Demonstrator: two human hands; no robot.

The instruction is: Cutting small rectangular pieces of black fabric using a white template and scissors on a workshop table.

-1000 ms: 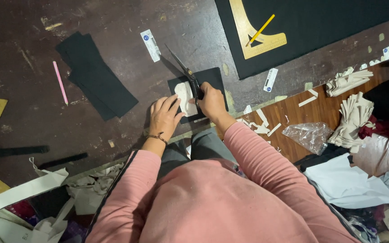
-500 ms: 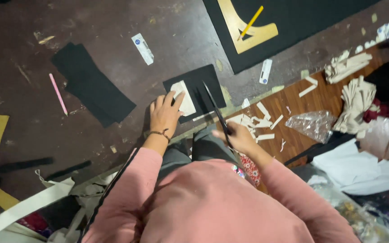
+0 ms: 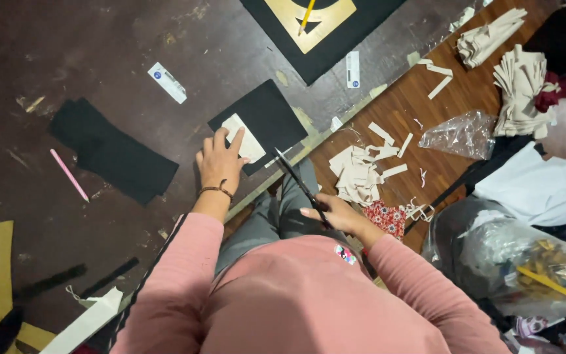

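Black square (image 3: 264,121): flat on the dark counter (image 3: 86,39), near its edge, with a cream piece (image 3: 246,139) lying on its lower left corner.
Left hand (image 3: 219,162): spread flat, fingers (image 3: 236,139) pressing the cream piece down, not clenched; same place as a second ago.
Right hand (image 3: 333,214): drawn back off the square to the lap, fingers closed round the handles of the scissors (image 3: 301,185) (blades pointing up toward the square, no longer over it).
Meaning: looks like a pause between cuts, cutting not under way now.
Labels: white oblong tag with blue mark (image 3: 167,82) upper left of the square; another white tag (image 3: 353,69) by the big black sheet (image 3: 335,49).
Packages: clear crumpled bag (image 3: 461,134) on the wooden floor (image 3: 401,105); larger clear bag (image 3: 525,255) at right.
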